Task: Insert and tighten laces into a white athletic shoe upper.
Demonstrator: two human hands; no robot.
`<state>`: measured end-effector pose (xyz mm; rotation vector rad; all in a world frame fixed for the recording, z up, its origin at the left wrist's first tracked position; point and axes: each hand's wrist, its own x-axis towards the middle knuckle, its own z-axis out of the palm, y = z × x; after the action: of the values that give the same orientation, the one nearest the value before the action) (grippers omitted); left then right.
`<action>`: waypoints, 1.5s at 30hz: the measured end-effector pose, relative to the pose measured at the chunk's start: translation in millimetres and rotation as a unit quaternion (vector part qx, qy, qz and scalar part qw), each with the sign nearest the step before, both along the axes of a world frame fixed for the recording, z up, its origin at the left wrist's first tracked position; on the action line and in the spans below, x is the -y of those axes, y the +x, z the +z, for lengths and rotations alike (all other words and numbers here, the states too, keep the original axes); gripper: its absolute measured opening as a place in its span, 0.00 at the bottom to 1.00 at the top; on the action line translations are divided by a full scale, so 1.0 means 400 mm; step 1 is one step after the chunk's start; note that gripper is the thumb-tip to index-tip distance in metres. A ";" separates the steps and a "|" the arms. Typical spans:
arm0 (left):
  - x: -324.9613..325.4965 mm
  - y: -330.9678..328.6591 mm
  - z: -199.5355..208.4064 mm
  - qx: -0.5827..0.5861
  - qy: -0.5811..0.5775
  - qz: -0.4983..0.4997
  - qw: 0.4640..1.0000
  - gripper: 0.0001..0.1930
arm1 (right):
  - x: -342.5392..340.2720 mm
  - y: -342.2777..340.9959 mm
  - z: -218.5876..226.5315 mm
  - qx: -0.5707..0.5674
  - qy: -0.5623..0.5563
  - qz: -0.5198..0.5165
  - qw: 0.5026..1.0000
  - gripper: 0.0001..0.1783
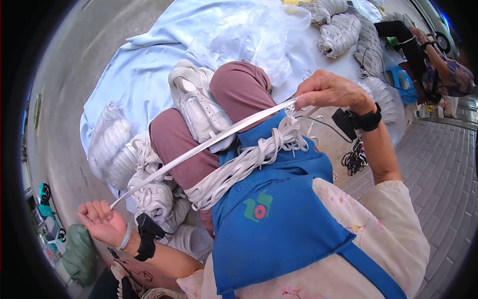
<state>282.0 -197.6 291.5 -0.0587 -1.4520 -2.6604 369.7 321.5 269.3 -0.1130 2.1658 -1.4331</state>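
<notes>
A white flat shoelace (201,148) runs taut across my lap, from lower left to upper right. One end is gripped in the closed fingers of my left hand (103,223), held out low at the left. The fingers of my right hand (328,91) pinch the other end above my right knee. Beneath the stretched lace, a thick bundle of white shoelaces (239,172) lies over my blue apron (279,224). Light grey and white sneakers (194,102) rest between my knees, touching neither hand.
White shoes (149,192) are piled beside my left leg, near a wrapped stack (109,144). A light blue cloth (144,65) and clear plastic (244,40) spread ahead. More shoe stacks (340,35) stand far right. Another person (448,70) sits near a blue stool (402,82).
</notes>
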 end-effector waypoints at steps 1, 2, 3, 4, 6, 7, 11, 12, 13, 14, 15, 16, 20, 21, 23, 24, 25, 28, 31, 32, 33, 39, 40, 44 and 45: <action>0.030 0.001 -0.012 0.005 -0.022 0.055 0.998 0.13 | -0.022 0.006 0.006 0.012 0.011 -0.030 0.999 0.16; 0.060 0.005 -0.021 0.010 -0.046 0.111 0.993 0.13 | -0.050 0.005 0.016 0.022 0.012 -0.033 0.999 0.16; 0.072 0.005 -0.023 0.016 -0.051 0.118 0.992 0.13 | -0.070 0.004 0.024 0.032 0.012 -0.034 0.999 0.15; 0.072 -0.005 -0.027 0.023 -0.093 0.196 0.976 0.11 | -0.082 0.007 0.027 0.031 0.040 -0.056 0.997 0.15; 0.130 -0.007 -0.020 0.008 -0.140 0.283 0.949 0.09 | -0.149 0.003 0.022 -0.040 0.165 -0.083 0.982 0.13; 0.194 -0.019 -0.018 0.010 -0.138 0.283 0.949 0.09 | -0.200 0.009 0.049 -0.039 0.166 -0.105 0.980 0.13; 0.216 0.015 -0.015 -0.005 -0.169 0.247 0.954 0.10 | -0.199 -0.015 0.041 -0.107 0.117 -0.209 0.965 0.13; 0.129 0.028 -0.012 0.006 -0.208 0.261 0.943 0.12 | -0.140 -0.052 0.040 -0.161 0.125 -0.214 0.955 0.13; 0.034 0.055 -0.009 0.083 -0.211 0.215 0.950 0.13 | -0.044 -0.086 0.026 -0.198 0.116 -0.170 0.958 0.13; -0.073 0.048 -0.042 0.160 -0.196 0.141 0.957 0.14 | 0.021 -0.093 0.011 -0.217 0.106 -0.132 0.961 0.16; -0.132 0.059 -0.083 0.159 -0.251 0.001 0.955 0.16 | 0.080 -0.104 -0.012 -0.239 0.135 -0.087 0.958 0.21; -0.189 0.078 -0.114 0.195 -0.242 -0.153 0.938 0.15 | 0.167 -0.110 -0.021 -0.233 0.168 -0.064 0.956 0.24; -0.387 0.156 -0.226 0.352 -0.116 -0.302 0.879 0.19 | 0.344 -0.124 -0.127 -0.248 0.278 0.046 0.927 0.27; -0.406 0.171 -0.256 0.392 -0.088 -0.295 0.867 0.18 | 0.366 -0.123 -0.128 -0.261 0.282 0.062 0.921 0.26; -0.441 0.186 -0.286 0.449 -0.015 -0.293 0.844 0.16 | 0.379 -0.122 -0.153 -0.261 0.293 0.066 0.917 0.23; -0.442 0.175 -0.298 0.445 -0.015 -0.294 0.846 0.16 | 0.382 -0.118 -0.161 -0.265 0.296 0.065 0.915 0.23; -0.444 0.158 -0.309 0.452 0.037 -0.306 0.837 0.15 | 0.386 -0.116 -0.169 -0.269 0.301 0.059 0.913 0.21; -0.466 0.121 -0.335 0.455 0.084 -0.307 0.832 0.13 | 0.403 -0.099 -0.188 -0.282 0.322 0.072 0.901 0.17; -0.479 0.109 -0.358 0.462 0.063 -0.292 0.835 0.14 | 0.421 -0.071 -0.181 -0.250 0.323 0.070 0.910 0.14; -0.475 0.110 -0.362 0.457 0.017 -0.279 0.845 0.14 | 0.424 -0.063 -0.199 -0.256 0.324 0.062 0.909 0.14; -0.477 0.107 -0.358 0.449 -0.029 -0.267 0.852 0.14 | 0.423 -0.062 -0.209 -0.264 0.326 0.054 0.906 0.13; -0.470 0.069 -0.345 0.427 -0.094 -0.265 0.859 0.11 | 0.410 -0.063 -0.214 -0.266 0.299 0.032 0.916 0.11; -0.470 0.071 -0.347 0.424 -0.081 -0.262 0.863 0.12 | 0.413 -0.069 -0.210 -0.257 0.295 0.033 0.920 0.10; -0.483 0.095 -0.340 0.426 -0.090 -0.254 0.864 0.15 | 0.425 -0.068 -0.232 -0.274 0.281 0.040 0.919 0.11; -0.485 0.100 -0.342 0.416 -0.104 -0.260 0.865 0.16 | 0.430 -0.067 -0.218 -0.266 0.271 0.023 0.925 0.11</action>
<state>321.9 -3.4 154.5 0.9227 -2.2174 -3.1026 343.0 149.5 182.1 -0.3819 2.8990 -0.7785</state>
